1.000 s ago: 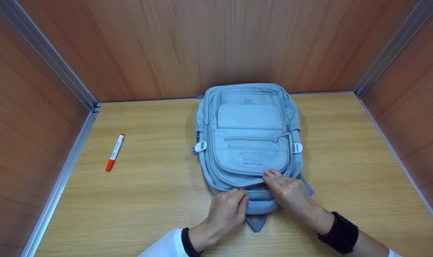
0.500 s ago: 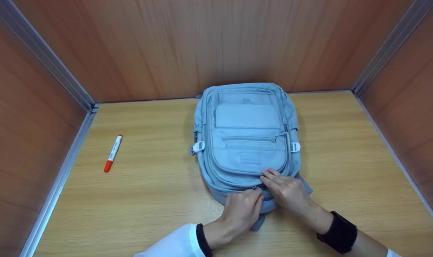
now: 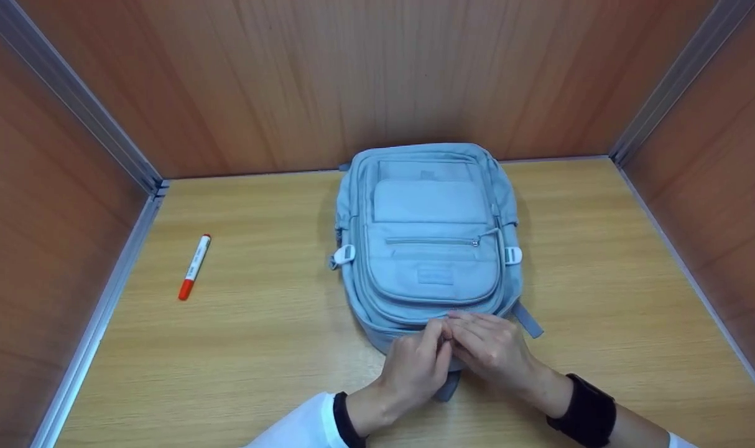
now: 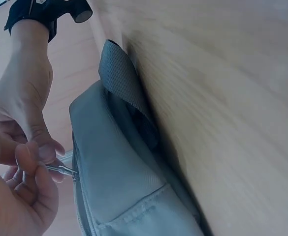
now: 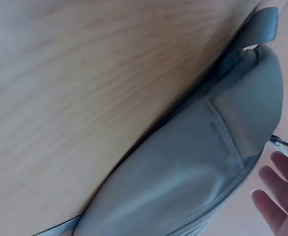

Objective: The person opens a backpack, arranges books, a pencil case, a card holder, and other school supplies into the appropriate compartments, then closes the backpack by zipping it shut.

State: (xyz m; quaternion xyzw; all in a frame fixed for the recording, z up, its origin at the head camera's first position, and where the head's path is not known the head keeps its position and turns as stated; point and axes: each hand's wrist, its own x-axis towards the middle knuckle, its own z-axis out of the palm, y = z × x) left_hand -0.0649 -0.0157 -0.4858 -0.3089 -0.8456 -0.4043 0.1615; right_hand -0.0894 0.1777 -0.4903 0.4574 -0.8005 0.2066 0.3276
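Note:
A light blue backpack (image 3: 433,230) lies on its back on the table, front pockets up. At its near end both hands meet over the zipper. My left hand (image 3: 415,361) is curled and pinches the zipper pull (image 4: 62,169), which sticks out from the bag's edge. The right hand (image 3: 495,348) has its thumb and bent fingers at the same pull, pressed close against the left fingertips. From the right wrist view, the lower right fingers (image 5: 272,196) are spread loosely beside the pull. The slider beneath the hands is hidden in the head view.
A red-and-white marker (image 3: 194,267) lies to the left on the wooden table (image 3: 259,348). Wood-grained panels (image 3: 384,81) with metal edging stand behind and at both sides. A strap (image 3: 528,320) sticks out at the bag's lower right.
My left hand has moved right along the bag's near edge with the zipper pull, closing the gap there. The right hand has left the pocket edge and come down to meet it.

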